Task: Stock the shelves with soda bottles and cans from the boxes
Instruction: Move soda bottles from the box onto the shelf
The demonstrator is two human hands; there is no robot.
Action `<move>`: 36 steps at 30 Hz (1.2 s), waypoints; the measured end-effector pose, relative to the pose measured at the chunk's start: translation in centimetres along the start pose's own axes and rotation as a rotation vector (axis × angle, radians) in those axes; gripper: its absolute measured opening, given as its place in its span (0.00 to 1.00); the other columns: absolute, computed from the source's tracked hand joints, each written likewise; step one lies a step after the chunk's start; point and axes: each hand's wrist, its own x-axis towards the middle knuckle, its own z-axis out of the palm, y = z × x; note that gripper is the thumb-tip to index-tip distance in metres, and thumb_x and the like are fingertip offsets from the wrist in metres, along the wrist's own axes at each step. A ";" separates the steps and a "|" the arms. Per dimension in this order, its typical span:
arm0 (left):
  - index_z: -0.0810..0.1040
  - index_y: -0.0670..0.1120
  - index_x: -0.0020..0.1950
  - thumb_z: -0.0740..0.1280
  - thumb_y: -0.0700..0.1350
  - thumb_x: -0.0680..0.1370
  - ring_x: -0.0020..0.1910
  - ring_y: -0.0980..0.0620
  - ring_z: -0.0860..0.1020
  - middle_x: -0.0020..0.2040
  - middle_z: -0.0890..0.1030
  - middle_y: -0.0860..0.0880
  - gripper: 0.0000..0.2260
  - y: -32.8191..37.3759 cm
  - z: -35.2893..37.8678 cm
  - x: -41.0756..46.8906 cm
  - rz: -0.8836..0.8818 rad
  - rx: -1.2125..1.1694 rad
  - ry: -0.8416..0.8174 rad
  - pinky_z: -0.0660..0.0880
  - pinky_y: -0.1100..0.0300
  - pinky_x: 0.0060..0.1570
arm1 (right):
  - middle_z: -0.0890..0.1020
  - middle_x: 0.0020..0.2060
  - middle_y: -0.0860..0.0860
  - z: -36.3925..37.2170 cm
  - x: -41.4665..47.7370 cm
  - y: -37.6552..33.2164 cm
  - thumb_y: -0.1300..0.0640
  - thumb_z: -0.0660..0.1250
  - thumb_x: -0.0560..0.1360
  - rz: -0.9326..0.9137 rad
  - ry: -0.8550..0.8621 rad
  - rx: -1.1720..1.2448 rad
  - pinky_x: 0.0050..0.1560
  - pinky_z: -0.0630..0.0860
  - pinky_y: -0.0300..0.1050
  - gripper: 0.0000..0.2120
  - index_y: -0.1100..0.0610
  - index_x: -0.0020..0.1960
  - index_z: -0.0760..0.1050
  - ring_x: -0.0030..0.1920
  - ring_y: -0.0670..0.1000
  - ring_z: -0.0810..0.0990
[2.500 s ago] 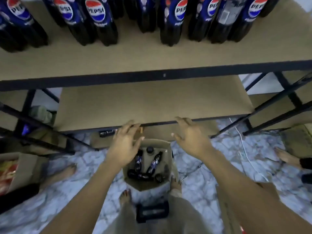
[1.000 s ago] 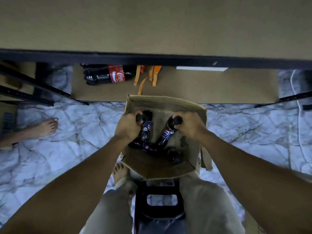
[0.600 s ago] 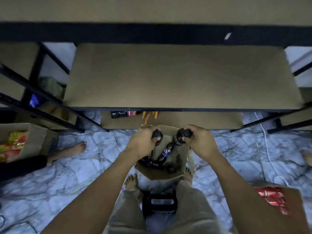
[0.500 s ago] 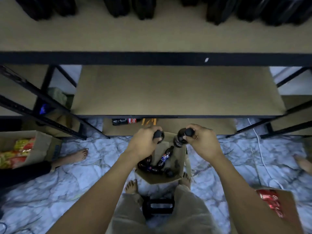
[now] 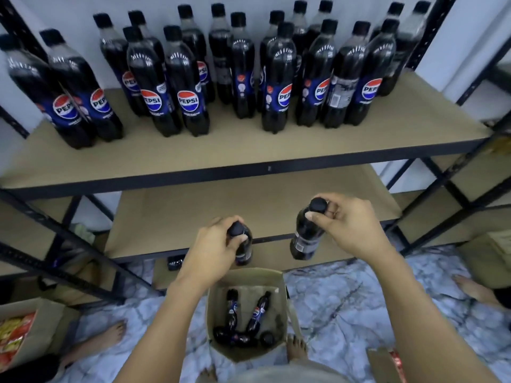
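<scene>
Head view: left hand (image 5: 211, 251) grips left bottle (image 5: 245, 248), right hand (image 5: 351, 225) right bottle (image 5: 305, 236), both near-upright, caps up.

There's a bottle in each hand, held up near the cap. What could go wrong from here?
The left hand and right hand grip the left bottle and right bottle only near the caps; one could slip and fall onto the box or a bare foot below. The Pepsi bottles on the upper shelf stand crowded, so pushing new ones in might topple some.
</scene>
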 end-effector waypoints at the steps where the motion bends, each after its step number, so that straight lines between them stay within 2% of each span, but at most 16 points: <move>1: 0.78 0.58 0.60 0.69 0.47 0.80 0.42 0.63 0.74 0.52 0.77 0.57 0.10 0.3 0.0 0.1 0.004 0.002 0.006 0.66 0.70 0.42 | 0.79 0.31 0.49 -1.3 0.4 -0.1 0.49 0.78 0.72 0.006 0.037 0.024 0.44 0.79 0.48 0.08 0.42 0.49 0.81 0.34 0.49 0.78; 4: 0.78 0.55 0.59 0.70 0.45 0.80 0.43 0.67 0.74 0.50 0.76 0.56 0.10 1.0 0.2 0.6 0.014 0.001 0.011 0.65 0.77 0.41 | 0.77 0.30 0.47 -5.8 1.9 -0.9 0.45 0.77 0.72 -0.006 0.144 0.072 0.40 0.79 0.51 0.09 0.43 0.50 0.81 0.30 0.50 0.77; 8: 0.80 0.50 0.57 0.70 0.41 0.79 0.42 0.65 0.75 0.47 0.79 0.56 0.08 1.8 0.8 1.7 0.016 0.009 0.012 0.66 0.77 0.41 | 0.76 0.29 0.48 -12.1 4.3 -2.8 0.47 0.77 0.73 -0.036 0.227 0.123 0.34 0.76 0.46 0.06 0.41 0.46 0.80 0.27 0.47 0.74; 11: 0.81 0.47 0.57 0.70 0.39 0.79 0.42 0.65 0.76 0.44 0.79 0.56 0.08 2.6 1.5 2.4 0.016 0.011 0.007 0.65 0.79 0.41 | 0.77 0.30 0.53 -16.6 6.3 -4.0 0.46 0.76 0.73 -0.097 0.317 0.074 0.37 0.80 0.51 0.06 0.44 0.47 0.82 0.28 0.50 0.76; 13: 0.80 0.49 0.60 0.70 0.41 0.79 0.44 0.62 0.75 0.49 0.79 0.55 0.10 3.1 2.0 2.8 0.003 0.020 0.016 0.65 0.79 0.42 | 0.79 0.30 0.55 -19.3 7.9 -3.9 0.45 0.75 0.74 -0.107 0.363 0.058 0.36 0.78 0.45 0.08 0.48 0.49 0.83 0.27 0.50 0.77; 16: 0.80 0.51 0.62 0.70 0.43 0.79 0.49 0.58 0.77 0.52 0.78 0.56 0.11 3.9 2.7 3.4 -0.010 -0.003 0.017 0.67 0.76 0.47 | 0.80 0.27 0.52 -22.9 11.0 -2.9 0.44 0.75 0.74 -0.104 0.395 0.040 0.34 0.73 0.40 0.12 0.51 0.50 0.83 0.24 0.47 0.76; 18: 0.80 0.51 0.61 0.70 0.43 0.79 0.51 0.57 0.78 0.52 0.79 0.56 0.11 4.6 3.1 3.8 0.001 -0.014 0.021 0.71 0.67 0.51 | 0.83 0.31 0.57 -24.6 13.1 -1.9 0.43 0.75 0.73 -0.095 0.380 0.030 0.37 0.73 0.42 0.12 0.50 0.50 0.82 0.25 0.47 0.76; 20: 0.80 0.52 0.61 0.71 0.44 0.79 0.51 0.56 0.78 0.53 0.80 0.55 0.11 5.2 3.6 4.2 0.013 0.001 0.026 0.72 0.64 0.52 | 0.84 0.36 0.62 -25.8 15.2 -0.5 0.44 0.76 0.73 -0.072 0.355 0.046 0.37 0.75 0.44 0.13 0.48 0.53 0.80 0.26 0.50 0.77; 23: 0.79 0.53 0.61 0.70 0.44 0.79 0.51 0.56 0.78 0.54 0.80 0.54 0.11 5.8 4.2 4.7 0.005 -0.002 0.032 0.71 0.65 0.50 | 0.83 0.38 0.65 -27.0 17.8 1.5 0.49 0.77 0.73 -0.036 0.318 0.021 0.31 0.75 0.44 0.10 0.50 0.51 0.80 0.27 0.55 0.76; 26: 0.79 0.54 0.61 0.70 0.44 0.80 0.48 0.59 0.77 0.51 0.78 0.54 0.11 6.5 4.6 5.1 0.016 0.015 0.038 0.67 0.74 0.45 | 0.84 0.36 0.62 -27.8 20.2 3.4 0.49 0.76 0.74 0.001 0.289 -0.040 0.29 0.74 0.42 0.10 0.53 0.50 0.82 0.25 0.51 0.77; 27: 0.79 0.54 0.61 0.70 0.44 0.80 0.47 0.59 0.77 0.51 0.78 0.54 0.11 6.7 4.8 5.1 0.018 0.025 0.041 0.67 0.74 0.44 | 0.84 0.34 0.61 -27.9 20.9 4.0 0.49 0.76 0.74 0.014 0.285 -0.051 0.29 0.73 0.41 0.10 0.54 0.50 0.82 0.23 0.49 0.77; 31: 0.79 0.53 0.62 0.69 0.45 0.80 0.48 0.58 0.77 0.50 0.77 0.55 0.11 7.4 5.3 5.4 0.016 0.048 0.066 0.68 0.68 0.45 | 0.81 0.26 0.52 -28.4 23.1 5.7 0.51 0.76 0.74 0.052 0.293 -0.042 0.25 0.72 0.36 0.11 0.57 0.51 0.83 0.18 0.44 0.73; 34: 0.79 0.52 0.62 0.69 0.44 0.80 0.47 0.57 0.77 0.49 0.77 0.55 0.11 7.7 5.6 5.6 0.017 0.042 0.101 0.68 0.67 0.46 | 0.80 0.29 0.53 -28.2 24.3 6.5 0.52 0.76 0.74 0.069 0.316 -0.019 0.21 0.70 0.36 0.10 0.56 0.51 0.83 0.17 0.45 0.73; 36: 0.79 0.52 0.62 0.70 0.44 0.79 0.47 0.57 0.77 0.49 0.76 0.56 0.11 7.8 5.7 5.7 0.010 0.032 0.120 0.69 0.67 0.46 | 0.81 0.33 0.53 -27.6 24.9 7.1 0.52 0.76 0.74 0.080 0.343 0.002 0.23 0.74 0.39 0.11 0.56 0.53 0.82 0.20 0.47 0.75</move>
